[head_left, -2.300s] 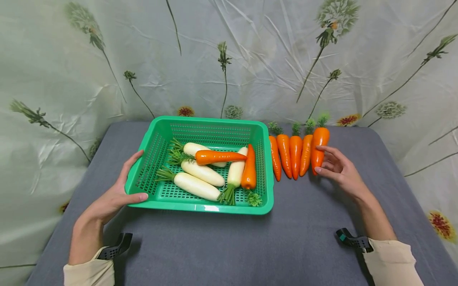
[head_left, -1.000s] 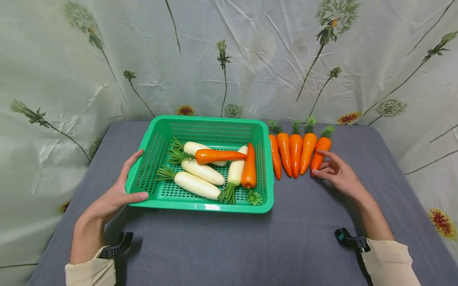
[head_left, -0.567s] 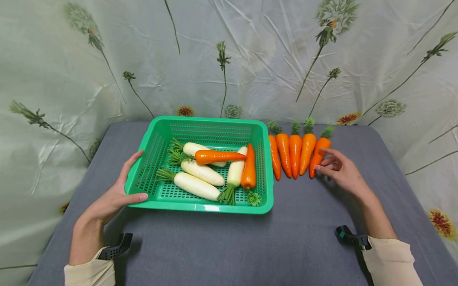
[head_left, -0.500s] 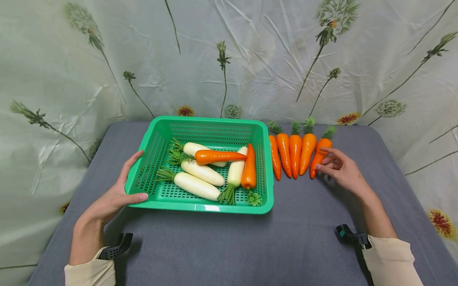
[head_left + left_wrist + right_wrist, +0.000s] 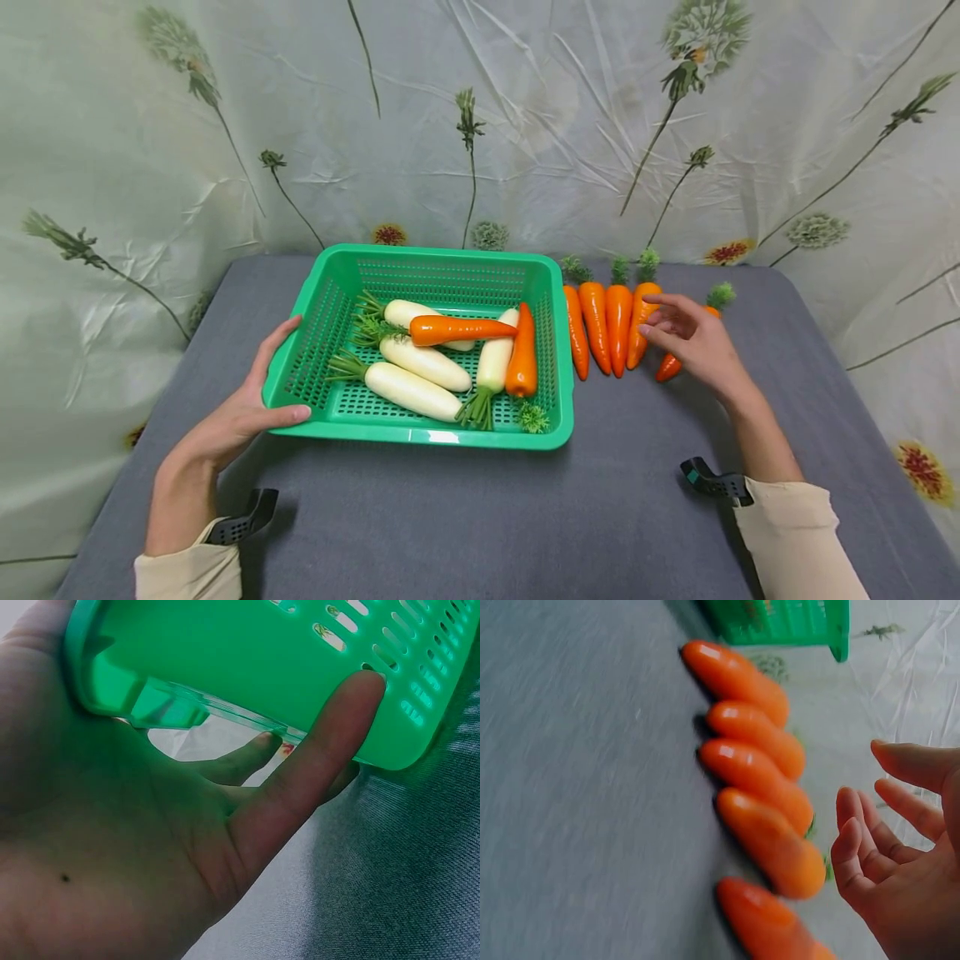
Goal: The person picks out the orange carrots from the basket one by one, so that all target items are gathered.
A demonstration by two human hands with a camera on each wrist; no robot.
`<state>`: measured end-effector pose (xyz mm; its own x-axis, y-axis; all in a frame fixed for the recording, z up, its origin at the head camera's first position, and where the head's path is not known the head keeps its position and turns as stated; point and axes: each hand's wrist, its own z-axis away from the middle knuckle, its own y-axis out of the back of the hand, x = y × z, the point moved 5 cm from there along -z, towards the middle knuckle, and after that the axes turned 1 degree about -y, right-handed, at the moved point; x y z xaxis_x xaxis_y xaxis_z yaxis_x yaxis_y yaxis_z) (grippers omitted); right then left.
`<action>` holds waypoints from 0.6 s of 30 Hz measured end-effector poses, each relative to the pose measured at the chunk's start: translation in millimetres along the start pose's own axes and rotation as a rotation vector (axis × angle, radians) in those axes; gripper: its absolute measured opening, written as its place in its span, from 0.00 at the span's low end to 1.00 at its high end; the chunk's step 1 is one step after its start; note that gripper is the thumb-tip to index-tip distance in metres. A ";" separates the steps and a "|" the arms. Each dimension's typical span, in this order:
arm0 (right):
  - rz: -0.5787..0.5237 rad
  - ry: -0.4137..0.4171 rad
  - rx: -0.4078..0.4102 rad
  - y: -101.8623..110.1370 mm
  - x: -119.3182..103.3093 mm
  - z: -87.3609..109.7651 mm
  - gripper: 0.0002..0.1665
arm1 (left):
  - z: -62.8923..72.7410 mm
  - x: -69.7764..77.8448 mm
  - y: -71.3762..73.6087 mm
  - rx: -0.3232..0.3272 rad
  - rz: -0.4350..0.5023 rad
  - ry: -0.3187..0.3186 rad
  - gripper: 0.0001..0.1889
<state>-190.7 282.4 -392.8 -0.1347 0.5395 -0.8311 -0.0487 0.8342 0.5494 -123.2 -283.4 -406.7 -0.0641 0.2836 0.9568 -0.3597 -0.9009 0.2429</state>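
A green perforated basket point(image 5: 450, 438) stands on the table in the head view. My left hand point(image 5: 221, 425) grips its left end, thumb over the front corner of the rim and fingers along the side. Inside lie several white radishes point(image 5: 411, 390) and two orange carrots. To the right of the basket, carrots with green tops lie side by side. My right hand point(image 5: 697, 342) holds nothing; its thumb and fingertips, spread apart, are right by the fourth carrot point(image 5: 638, 346). The rightmost carrot point(image 5: 670, 367) lies tilted apart from the row, partly hidden under that hand.
Grey cloth covers the table point(image 5: 480, 517). A pale curtain point(image 5: 540, 133) printed with dandelions hangs behind its far edge. A green leafy tuft point(image 5: 533, 418) lies in the basket's near right corner.
The rightmost carrot has shifted right, away from the row. My right hand has let go of it and moved left toward the fourth carrot. My left hand and the basket stay put.
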 end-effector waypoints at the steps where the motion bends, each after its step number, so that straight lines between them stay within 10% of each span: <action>1: -0.017 0.016 0.003 -2.0 -3.0 -1.6 0.28 | 0.0 0.0 -0.1 0.001 0.000 0.002 0.60; 18: -0.191 0.149 -0.042 -35.3 -47.2 -10.5 0.22 | 0.1 -0.7 0.9 0.004 -0.016 0.011 0.60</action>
<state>-193.0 226.3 -372.1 -0.2638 0.3471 -0.9000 -0.1276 0.9123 0.3892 -123.4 -284.5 -407.1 -0.0685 0.3018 0.9509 -0.3572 -0.8974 0.2591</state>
